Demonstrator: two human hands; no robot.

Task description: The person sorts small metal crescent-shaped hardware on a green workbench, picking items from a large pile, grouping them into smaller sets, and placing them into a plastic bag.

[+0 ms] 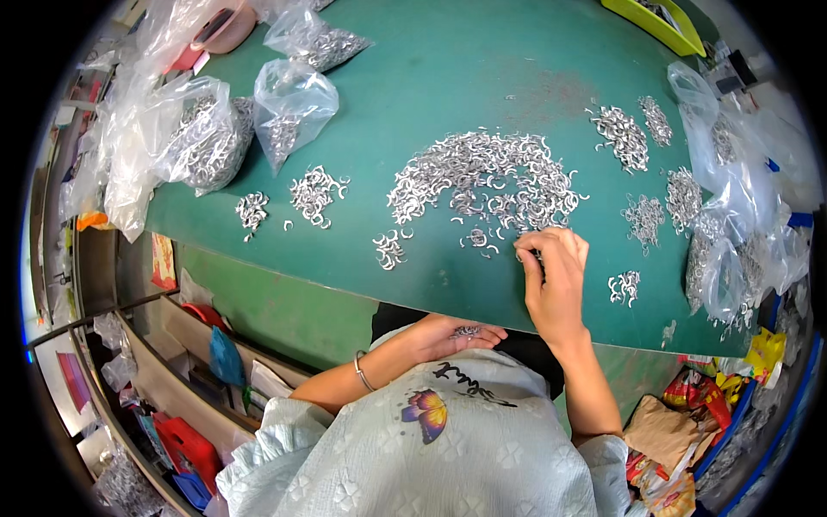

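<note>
At the table's near edge my left hand (pixel 438 334) is turned palm up, its fingers stretched out. A small cluster of metal pieces (pixel 466 332) lies in that palm. My right hand (pixel 558 280) is over the green table (pixel 413 284), with thumb and fingertips pinched together at the near right edge of a big pile. Whatever is between those fingertips is hidden. The big pile (pixel 482 164) is an arc of small, silvery, C-shaped metal pieces. A smaller group of such pieces (pixel 390 248) lies to its left, and another (pixel 624 288) to the right of my right hand.
Clear plastic bags of metal pieces stand at the left (pixel 207 142) and right (pixel 741 250) of the table. Further small heaps lie at the left (pixel 317 194) and right (pixel 622 138). A yellow-green tray (pixel 659 24) sits at the far right. Open shelving (pixel 181 345) is at the lower left.
</note>
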